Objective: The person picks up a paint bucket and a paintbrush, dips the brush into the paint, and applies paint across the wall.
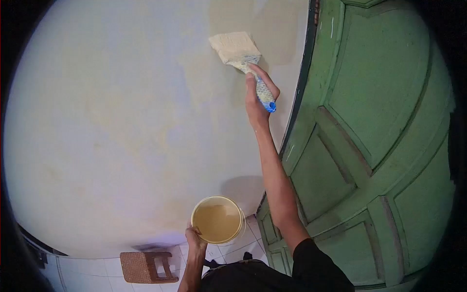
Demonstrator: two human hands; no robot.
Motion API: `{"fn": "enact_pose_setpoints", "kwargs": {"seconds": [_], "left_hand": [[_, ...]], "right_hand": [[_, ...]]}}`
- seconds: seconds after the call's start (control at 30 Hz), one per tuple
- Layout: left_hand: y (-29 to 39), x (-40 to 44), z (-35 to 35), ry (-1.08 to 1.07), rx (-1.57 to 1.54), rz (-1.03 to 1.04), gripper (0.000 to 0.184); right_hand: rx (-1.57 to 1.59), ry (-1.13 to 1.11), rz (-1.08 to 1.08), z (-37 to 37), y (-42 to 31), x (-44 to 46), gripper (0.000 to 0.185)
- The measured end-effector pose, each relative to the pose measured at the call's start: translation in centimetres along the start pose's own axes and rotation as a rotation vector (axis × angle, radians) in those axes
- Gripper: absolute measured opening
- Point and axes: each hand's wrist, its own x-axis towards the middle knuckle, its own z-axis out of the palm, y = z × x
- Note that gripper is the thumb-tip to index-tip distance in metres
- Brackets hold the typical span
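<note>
My right hand (258, 92) is closed round the blue, paint-crusted handle of a wide paintbrush (237, 46). Cream paint coats the bristles, which lie at the upper part of the pale wall (121, 112). Low down, my left hand (194, 237) grips the rim of a bucket (217, 219), thumb over the edge. Inside the bucket is cream-tan paint. A patch of a darker beige shade shows on the wall around and above the brush.
A green panelled door (379, 87) with a dark frame edge (297, 97) stands right of the wall. Below, a brown woven-top stool (138, 267) sits on the white tiled floor (92, 267) near the wall's foot.
</note>
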Motion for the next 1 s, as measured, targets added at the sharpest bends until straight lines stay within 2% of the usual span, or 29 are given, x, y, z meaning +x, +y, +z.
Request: {"fn": "enact_pose_setpoints", "kwargs": {"seconds": [0.07,0.27,0.33,0.5,0.57,0.6,0.63,0.7,0.73,0.83,0.87,0.93,1.0], "left_hand": [[-0.3,0.4,-2.6,0.01,0.0,-0.003,0.058],[0.3,-1.6,-0.5,0.017,-0.053,0.007,0.059],[-0.2,-1.2,-1.3,0.064,-0.051,-0.012,0.059],[-0.9,0.4,-4.9,0.071,-0.055,-0.017,0.063],[-0.9,0.5,-5.4,0.06,0.002,0.014,0.06],[-0.7,-0.1,-5.3,0.052,0.055,0.049,0.058],[-0.2,-0.9,-5.3,0.059,0.057,0.044,0.058],[0.7,-2.4,-4.6,0.002,0.073,0.122,0.061],[1.1,-2.7,-3.3,0.033,0.08,0.099,0.065],[1.2,-2.6,-5.8,-0.008,0.021,0.086,0.071],[0.9,-2.7,-6.5,0.0,0.024,0.083,0.071],[1.1,-3.1,-5.3,0.05,0.046,0.106,0.074],[1.4,-3.2,-5.5,0.066,0.05,0.103,0.075]], "right_hand": [[0.02,0.024,0.049,0.2,0.0,-0.8,0.022],[-0.049,0.005,-0.043,-0.2,1.9,-3.3,0.021],[-0.074,-0.039,0.06,-1.2,3.0,-4.8,0.021],[-0.108,0.02,0.046,-3.0,4.9,-6.4,0.02],[-0.063,-0.041,0.069,-4.0,4.7,-7.0,0.021],[-0.048,-0.028,0.219,-4.4,4.1,-7.7,0.021],[-0.052,-0.028,0.227,-4.3,4.6,-8.6,0.021],[-0.131,-0.066,0.033,-4.9,6.2,-10.0,0.02],[-0.08,-0.079,0.162,-5.8,6.3,-10.7,0.021],[-0.121,-0.007,0.193,-6.3,7.4,-13.0,0.021],[-0.156,-0.072,0.139,-6.7,7.6,-13.6,0.021],[-0.117,-0.047,0.223,-7.4,8.4,-14.8,0.021],[-0.16,-0.019,0.16,-7.2,8.6,-15.8,0.021]]}}
